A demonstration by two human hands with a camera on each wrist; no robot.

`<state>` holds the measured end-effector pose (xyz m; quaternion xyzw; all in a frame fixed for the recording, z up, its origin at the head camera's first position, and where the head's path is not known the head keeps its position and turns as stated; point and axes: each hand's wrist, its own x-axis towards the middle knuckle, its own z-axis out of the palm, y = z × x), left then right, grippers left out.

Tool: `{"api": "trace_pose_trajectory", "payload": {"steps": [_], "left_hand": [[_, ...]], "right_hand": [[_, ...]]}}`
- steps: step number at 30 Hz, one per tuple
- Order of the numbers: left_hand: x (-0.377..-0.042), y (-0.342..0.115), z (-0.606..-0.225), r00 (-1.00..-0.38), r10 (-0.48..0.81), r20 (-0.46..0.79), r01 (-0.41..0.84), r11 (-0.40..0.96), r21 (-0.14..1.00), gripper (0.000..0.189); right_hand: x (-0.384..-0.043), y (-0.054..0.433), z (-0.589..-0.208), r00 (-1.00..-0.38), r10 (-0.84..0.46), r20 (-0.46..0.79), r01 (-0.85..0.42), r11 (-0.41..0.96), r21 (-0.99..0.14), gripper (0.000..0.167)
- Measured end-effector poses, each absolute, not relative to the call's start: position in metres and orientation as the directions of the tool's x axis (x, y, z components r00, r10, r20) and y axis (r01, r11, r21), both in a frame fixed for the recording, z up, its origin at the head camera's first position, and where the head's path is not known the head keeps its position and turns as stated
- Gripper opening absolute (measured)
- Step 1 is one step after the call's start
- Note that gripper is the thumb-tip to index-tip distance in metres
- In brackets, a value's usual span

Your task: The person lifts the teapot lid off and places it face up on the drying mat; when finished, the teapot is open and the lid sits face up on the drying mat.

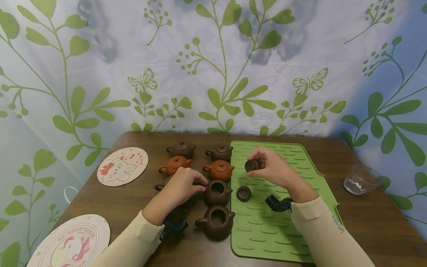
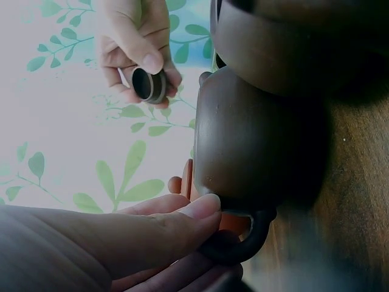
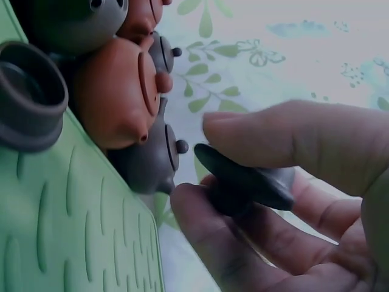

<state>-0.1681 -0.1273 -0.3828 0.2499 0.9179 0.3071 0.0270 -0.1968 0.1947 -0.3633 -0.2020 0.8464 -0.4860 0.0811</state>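
Observation:
My left hand (image 1: pixel 180 187) pinches the handle (image 2: pixel 243 248) of a dark brown teapot (image 1: pixel 217 201), whose round mouth is uncovered. Above the green mat, my right hand (image 1: pixel 273 168) holds a dark brown teapot lid (image 1: pixel 251 165) between thumb and fingers. The lid's hollow underside faces left, and the right wrist view shows its dark disc (image 3: pixel 249 182) tilted in the fingers. Another dark lid (image 1: pixel 244 193) lies hollow side up on the mat's left part. Nearest the front stands a second lidless dark teapot (image 1: pixel 217 231). My left hand and forearm partly hide teapots beneath them.
Behind are two orange teapots (image 1: pixel 220 170) and two dark ones (image 1: pixel 220 151), all lidded. The green mat (image 1: pixel 263 233) covers the table's right-middle. A clear plastic cup (image 1: pixel 358 181) stands far right; two round printed placemats (image 1: pixel 123 167) lie left. A patterned curtain backs the table.

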Motion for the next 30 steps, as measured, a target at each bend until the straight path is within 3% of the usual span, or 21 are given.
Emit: {"api": "trace_pose_trajectory", "payload": {"steps": [11,21,30], "left_hand": [[-0.168,-0.126,-0.383,-0.881,0.464,0.097,0.429,0.694,0.579,0.010],[-0.169,-0.128,-0.382,-0.879,0.465,0.102,0.433,0.691,0.579,0.009],[-0.168,-0.127,-0.382,-0.874,0.475,0.104,0.443,0.690,0.573,0.010]], "right_hand": [[-0.200,0.205,-0.370,-0.872,-0.489,0.000,-0.257,0.460,-0.850,0.037],[-0.208,0.213,-0.376,-0.870,-0.493,-0.031,-0.316,0.605,-0.731,0.039],[-0.208,0.216,-0.381,-0.859,-0.491,-0.143,-0.263,0.663,-0.700,0.042]]}}
